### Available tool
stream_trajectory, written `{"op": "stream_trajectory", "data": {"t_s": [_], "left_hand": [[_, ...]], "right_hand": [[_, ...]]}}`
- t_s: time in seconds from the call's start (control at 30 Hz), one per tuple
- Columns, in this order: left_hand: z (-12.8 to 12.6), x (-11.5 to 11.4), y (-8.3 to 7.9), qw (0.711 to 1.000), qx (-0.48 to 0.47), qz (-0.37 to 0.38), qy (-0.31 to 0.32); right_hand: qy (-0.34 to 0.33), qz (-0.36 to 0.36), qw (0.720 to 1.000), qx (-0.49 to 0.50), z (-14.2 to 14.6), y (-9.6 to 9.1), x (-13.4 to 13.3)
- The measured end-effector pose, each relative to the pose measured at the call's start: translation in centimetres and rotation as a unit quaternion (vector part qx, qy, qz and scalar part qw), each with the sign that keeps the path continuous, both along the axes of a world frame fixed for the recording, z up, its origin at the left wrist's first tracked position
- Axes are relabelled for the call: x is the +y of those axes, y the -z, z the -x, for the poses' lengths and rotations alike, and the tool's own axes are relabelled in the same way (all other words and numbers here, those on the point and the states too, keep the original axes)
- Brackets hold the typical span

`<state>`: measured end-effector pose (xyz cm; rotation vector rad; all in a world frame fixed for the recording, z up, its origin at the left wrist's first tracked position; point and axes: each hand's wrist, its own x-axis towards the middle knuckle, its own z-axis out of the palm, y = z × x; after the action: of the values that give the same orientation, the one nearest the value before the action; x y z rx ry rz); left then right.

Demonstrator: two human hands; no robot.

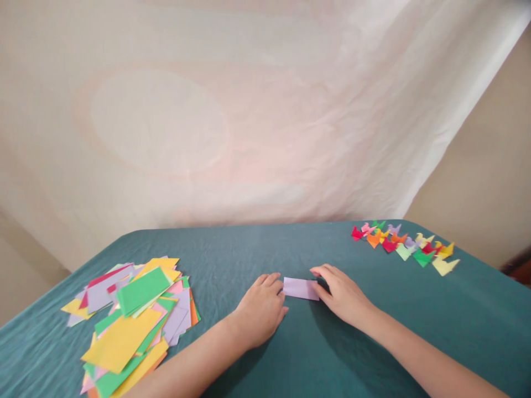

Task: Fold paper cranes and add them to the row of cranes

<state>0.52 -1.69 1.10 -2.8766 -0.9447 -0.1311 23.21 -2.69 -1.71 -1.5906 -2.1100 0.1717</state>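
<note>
A small light purple paper rectangle [301,288] lies on the green cloth between my two hands. My left hand [262,309] rests palm down at the paper's left end, fingers loosely bent and lying on the cloth, fingertips at the paper's edge. At the right end, my right hand [342,293] has its thumb and fingers closed around a small black object [323,284]. Most of that object is hidden by the fingers, so its kind does not show. Its near side meets the paper's right end.
A spread pile of coloured paper sheets [124,337] covers the table's left side. Several small folded paper birds [423,257] stand in rows at the back right. The table [249,249] has a green cloth, and a pale hanging sheet [265,110] closes off the back.
</note>
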Motion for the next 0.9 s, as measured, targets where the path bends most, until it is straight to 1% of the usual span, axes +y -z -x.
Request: {"op": "stream_trajectory", "data": {"t_s": [0.1,0.17,0.33,0.47,0.6,0.9], "left_hand": [[0.1,0.1,-0.1,1.0,-0.003,0.009,0.001],[0.2,0.2,-0.1,1.0,-0.005,0.013,0.003],[0.2,0.8,0.5,0.999,-0.043,0.023,0.008],[0.1,1.5,1.5,0.993,-0.103,0.053,-0.012],[0.1,2.0,2.2,0.988,-0.14,0.063,-0.03],[0.1,2.4,2.4,0.972,-0.201,0.1,-0.063]], "right_hand": [[-0.02,0.016,0.997,0.079,0.1,1.4,0.6],[-0.025,0.032,0.993,0.114,0.1,1.9,0.8],[-0.012,0.065,0.981,0.181,0.1,2.2,0.9],[-0.011,0.087,0.969,0.229,0.1,2.2,0.9],[-0.021,0.094,0.966,0.239,0.3,2.0,0.8],[-0.018,0.092,0.965,0.244,0.7,1.6,0.3]]}}
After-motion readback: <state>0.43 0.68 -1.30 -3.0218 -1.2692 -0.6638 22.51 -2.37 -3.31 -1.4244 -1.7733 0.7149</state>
